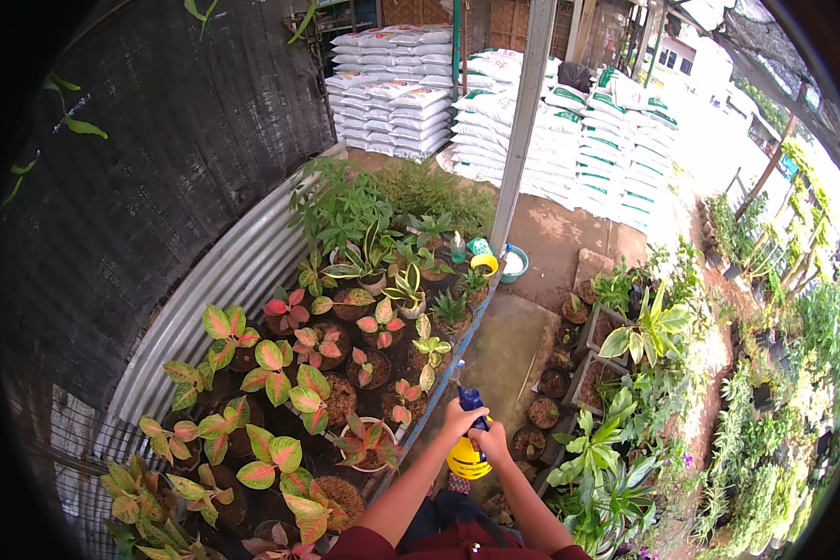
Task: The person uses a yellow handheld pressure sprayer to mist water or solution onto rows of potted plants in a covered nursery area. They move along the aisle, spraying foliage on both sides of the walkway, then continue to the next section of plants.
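Note:
A pump spray bottle with a yellow body (467,461) and a dark blue head (471,399) is held upright in front of me, over the walkway. My left hand (459,419) is closed around the left side of its head. On the other side, my right hand (491,441) grips it just below the blue top; some fingers are hidden. The nozzle points ahead, towards the edge of the plant bed. Closest to my left forearm is a potted plant with reddish-green leaves (370,442). No spray can be made out.
Potted pink-and-green leafy plants (275,452) crowd the bed at left, edged by a blue rail (448,366) and corrugated sheeting (224,250). A metal post (523,131) rises ahead, beside a teal basin (515,264). White sacks (397,93) are stacked behind. More pots (543,412) line the right.

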A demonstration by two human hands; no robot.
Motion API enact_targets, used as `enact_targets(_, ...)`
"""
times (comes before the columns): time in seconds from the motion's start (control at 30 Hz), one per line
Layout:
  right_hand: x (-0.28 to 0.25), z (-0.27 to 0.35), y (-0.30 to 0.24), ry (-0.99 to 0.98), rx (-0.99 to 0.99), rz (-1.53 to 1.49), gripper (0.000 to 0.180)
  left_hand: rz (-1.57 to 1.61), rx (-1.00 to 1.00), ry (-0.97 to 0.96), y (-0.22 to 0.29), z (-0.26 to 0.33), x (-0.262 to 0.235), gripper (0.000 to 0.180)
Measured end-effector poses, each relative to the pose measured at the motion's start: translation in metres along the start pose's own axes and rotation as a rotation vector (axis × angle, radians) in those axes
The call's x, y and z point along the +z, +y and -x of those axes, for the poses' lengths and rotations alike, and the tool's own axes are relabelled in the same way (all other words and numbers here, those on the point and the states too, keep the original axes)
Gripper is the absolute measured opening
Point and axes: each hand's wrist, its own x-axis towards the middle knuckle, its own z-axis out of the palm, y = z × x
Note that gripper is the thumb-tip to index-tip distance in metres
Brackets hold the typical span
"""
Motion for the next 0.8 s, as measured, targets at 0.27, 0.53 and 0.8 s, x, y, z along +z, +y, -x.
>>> enact_targets(0.27,-0.021,-0.008,-0.010,0.056,-0.003,-0.049,0.009,-0.049,-0.046,-0.083,0.016,-0.008,0.026,0.027)
enact_targets(0.53,-0.041,-0.030,-0.084,0.141,-0.344,-0.054,0.007,-0.077,0.359,-0.061,0.113,-0.035,0.060,0.045)
enact_targets(0.8,-0.053,-0.031,-0.075,0.142,-0.273,-0.006,0.006,-0.112,0.248,-0.060,0.109,-0.027,0.069,0.037)
